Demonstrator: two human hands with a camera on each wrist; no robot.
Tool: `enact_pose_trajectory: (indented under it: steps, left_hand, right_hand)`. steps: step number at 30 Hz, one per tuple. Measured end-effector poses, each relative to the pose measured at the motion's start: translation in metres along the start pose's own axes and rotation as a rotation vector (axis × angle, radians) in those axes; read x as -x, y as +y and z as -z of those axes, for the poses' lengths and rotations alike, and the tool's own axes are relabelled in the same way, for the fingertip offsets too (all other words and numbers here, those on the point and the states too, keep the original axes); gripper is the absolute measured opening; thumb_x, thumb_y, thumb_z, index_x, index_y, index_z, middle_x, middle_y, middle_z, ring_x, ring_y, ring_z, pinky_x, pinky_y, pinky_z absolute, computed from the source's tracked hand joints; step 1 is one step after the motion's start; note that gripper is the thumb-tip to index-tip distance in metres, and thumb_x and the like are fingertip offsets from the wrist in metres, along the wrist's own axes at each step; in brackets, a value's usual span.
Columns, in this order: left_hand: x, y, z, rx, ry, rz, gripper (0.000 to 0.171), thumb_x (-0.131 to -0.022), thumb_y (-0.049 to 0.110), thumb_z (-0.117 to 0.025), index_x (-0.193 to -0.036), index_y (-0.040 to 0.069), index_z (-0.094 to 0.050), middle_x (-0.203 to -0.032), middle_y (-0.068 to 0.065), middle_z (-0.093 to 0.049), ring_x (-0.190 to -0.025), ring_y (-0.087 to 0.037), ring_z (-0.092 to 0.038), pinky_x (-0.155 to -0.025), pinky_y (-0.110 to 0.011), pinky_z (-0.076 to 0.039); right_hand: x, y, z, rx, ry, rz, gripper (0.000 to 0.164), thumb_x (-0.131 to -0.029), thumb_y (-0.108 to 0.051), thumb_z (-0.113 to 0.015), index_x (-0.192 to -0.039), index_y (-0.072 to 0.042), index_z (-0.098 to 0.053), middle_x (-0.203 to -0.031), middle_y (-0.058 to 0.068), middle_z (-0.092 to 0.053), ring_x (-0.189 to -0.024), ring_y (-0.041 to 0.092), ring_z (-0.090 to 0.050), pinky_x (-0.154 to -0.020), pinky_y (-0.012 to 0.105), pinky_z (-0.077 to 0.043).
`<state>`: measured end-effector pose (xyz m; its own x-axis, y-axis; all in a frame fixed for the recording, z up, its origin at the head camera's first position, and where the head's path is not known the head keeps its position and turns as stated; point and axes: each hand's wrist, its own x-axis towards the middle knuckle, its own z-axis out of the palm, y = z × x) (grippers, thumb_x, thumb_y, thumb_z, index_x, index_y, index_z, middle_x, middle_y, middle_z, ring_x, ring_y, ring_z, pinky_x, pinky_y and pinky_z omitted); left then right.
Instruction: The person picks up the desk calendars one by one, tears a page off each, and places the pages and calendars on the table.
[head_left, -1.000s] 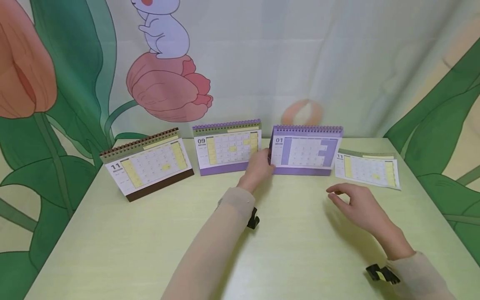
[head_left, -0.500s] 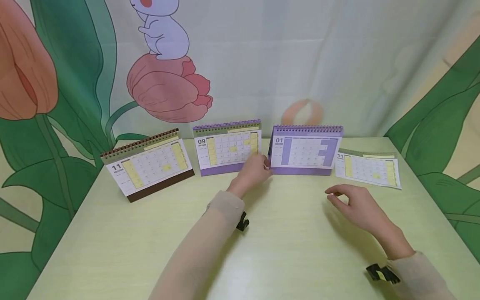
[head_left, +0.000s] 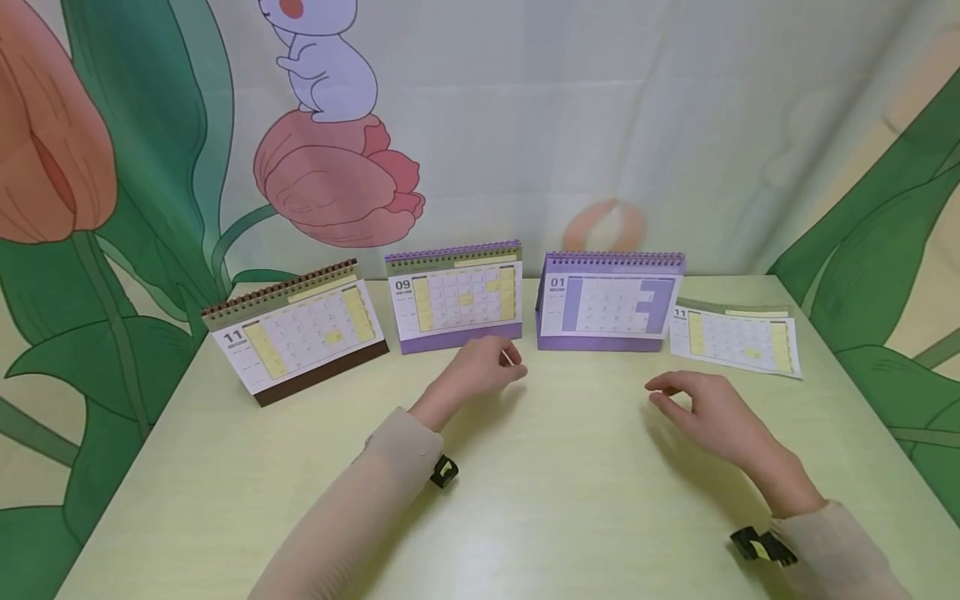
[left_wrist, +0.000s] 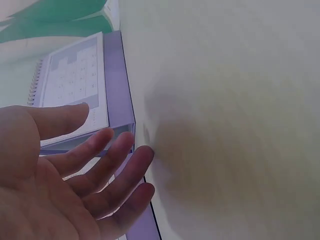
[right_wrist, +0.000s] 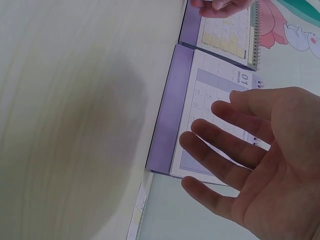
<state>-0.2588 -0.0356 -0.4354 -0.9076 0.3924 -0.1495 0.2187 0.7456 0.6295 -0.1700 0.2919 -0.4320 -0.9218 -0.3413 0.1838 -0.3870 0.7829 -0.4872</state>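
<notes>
My left hand (head_left: 480, 368) hovers in front of the purple desk calendar marked 09 (head_left: 457, 300), fingers loosely bent around nothing. To its right stands a purple desk calendar marked 01 (head_left: 611, 304), its spiral binding on top. My right hand (head_left: 712, 410) is held in front of that calendar's right side, also holding nothing. In the left wrist view the fingers (left_wrist: 122, 175) are spread, with the 01 calendar beyond them. The right wrist view shows relaxed fingers (right_wrist: 220, 145) overlapping the 01 calendar.
A brown-based desk calendar marked 11 (head_left: 296, 333) stands angled at the left. At the right a loose calendar sheet marked 11 (head_left: 735, 340) lies on the pale table (head_left: 555, 500). Behind hangs a curtain (head_left: 480, 125) printed with tulips and a rabbit.
My left hand has let go of the left edge of the 01 calendar and drawn back toward me and to the left. The right hand has hardly moved.
</notes>
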Motion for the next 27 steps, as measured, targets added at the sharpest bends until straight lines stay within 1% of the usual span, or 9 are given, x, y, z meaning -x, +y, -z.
enact_pose_trajectory:
  steps: [4, 6, 9, 13, 17, 19, 21, 25, 27]
  left_hand:
    - [0.016, -0.006, 0.002, 0.008, 0.004, -0.004, 0.021, -0.098, 0.027, -0.069, -0.108, 0.008, -0.071, -0.099, -0.002, -0.069, -0.087, -0.018, -0.062, -0.081, -0.035, -0.052]
    - [0.024, -0.007, 0.004, 0.017, 0.017, -0.010, 0.020, -0.099, 0.026, -0.069, -0.108, 0.008, -0.071, -0.099, -0.002, -0.069, -0.089, -0.019, -0.062, -0.083, -0.036, -0.051]
    - [0.033, -0.014, 0.007, 0.047, 0.052, -0.015, 0.017, -0.099, 0.023, -0.069, -0.106, 0.009, -0.072, -0.100, -0.001, -0.069, -0.090, -0.019, -0.063, -0.083, -0.037, -0.052]
    - [0.043, -0.027, 0.010, 0.119, 0.108, -0.024, 0.014, -0.099, 0.021, -0.070, -0.106, 0.009, -0.073, -0.100, -0.001, -0.070, -0.093, -0.020, -0.064, -0.083, -0.038, -0.053]
    - [0.052, -0.039, 0.013, 0.164, 0.166, -0.069, 0.019, -0.099, 0.018, -0.069, -0.114, 0.006, -0.071, -0.110, -0.006, -0.069, -0.103, -0.026, -0.064, -0.090, -0.042, -0.052]
    - [0.057, -0.043, 0.014, 0.192, 0.221, -0.087, 0.026, -0.099, 0.016, -0.069, -0.121, 0.003, -0.068, -0.118, -0.012, -0.066, -0.108, -0.030, -0.062, -0.093, -0.044, -0.051]
    - [0.061, -0.048, 0.013, 0.215, 0.297, -0.093, 0.033, -0.098, 0.014, -0.069, -0.127, 0.000, -0.063, -0.125, -0.016, -0.062, -0.112, -0.034, -0.060, -0.095, -0.045, -0.050]
    - [0.069, -0.052, 0.013, 0.252, 0.458, -0.065, 0.043, -0.095, 0.011, -0.070, -0.134, -0.001, -0.056, -0.131, -0.019, -0.056, -0.115, -0.037, -0.054, -0.097, -0.046, -0.045]
    - [0.072, -0.054, 0.013, 0.254, 0.519, -0.053, 0.047, -0.094, 0.010, -0.071, -0.135, -0.001, -0.053, -0.132, -0.020, -0.054, -0.118, -0.037, -0.050, -0.100, -0.047, -0.041]
  right_hand:
    - [-0.001, 0.000, 0.000, 0.003, -0.003, 0.006, 0.017, -0.099, -0.008, -0.068, -0.113, -0.001, -0.075, -0.111, 0.012, -0.074, -0.106, 0.032, -0.068, -0.090, 0.053, -0.053]
    - [-0.001, 0.001, 0.000, 0.005, -0.006, 0.011, 0.018, -0.099, -0.008, -0.067, -0.113, 0.000, -0.075, -0.110, 0.011, -0.074, -0.105, 0.032, -0.069, -0.090, 0.053, -0.053]
    - [-0.001, 0.002, -0.001, 0.007, -0.025, 0.015, 0.018, -0.099, -0.008, -0.067, -0.114, 0.000, -0.074, -0.109, 0.010, -0.074, -0.104, 0.032, -0.069, -0.089, 0.052, -0.054]
    - [-0.002, 0.000, -0.002, 0.003, -0.051, 0.019, 0.020, -0.100, -0.009, -0.067, -0.116, -0.001, -0.074, -0.109, 0.009, -0.074, -0.104, 0.031, -0.069, -0.088, 0.052, -0.054]
    - [-0.003, -0.002, -0.002, 0.003, -0.057, 0.020, 0.020, -0.100, -0.010, -0.067, -0.117, -0.001, -0.074, -0.109, 0.008, -0.074, -0.103, 0.030, -0.069, -0.087, 0.052, -0.054]
    - [-0.003, -0.003, -0.002, 0.002, -0.059, 0.023, 0.020, -0.100, -0.010, -0.067, -0.117, -0.002, -0.074, -0.109, 0.008, -0.074, -0.102, 0.029, -0.069, -0.087, 0.051, -0.054]
    - [-0.003, -0.003, -0.002, 0.000, -0.060, 0.025, 0.020, -0.100, -0.010, -0.067, -0.117, -0.001, -0.074, -0.109, 0.008, -0.074, -0.102, 0.029, -0.069, -0.087, 0.051, -0.054]
    - [-0.004, -0.005, -0.002, -0.006, -0.063, 0.032, 0.020, -0.099, -0.009, -0.067, -0.117, -0.001, -0.074, -0.109, 0.008, -0.074, -0.102, 0.030, -0.069, -0.088, 0.052, -0.054]
    - [-0.005, -0.006, -0.002, -0.005, -0.066, 0.033, 0.020, -0.099, -0.008, -0.067, -0.117, -0.001, -0.074, -0.109, 0.008, -0.074, -0.102, 0.029, -0.069, -0.088, 0.052, -0.054]
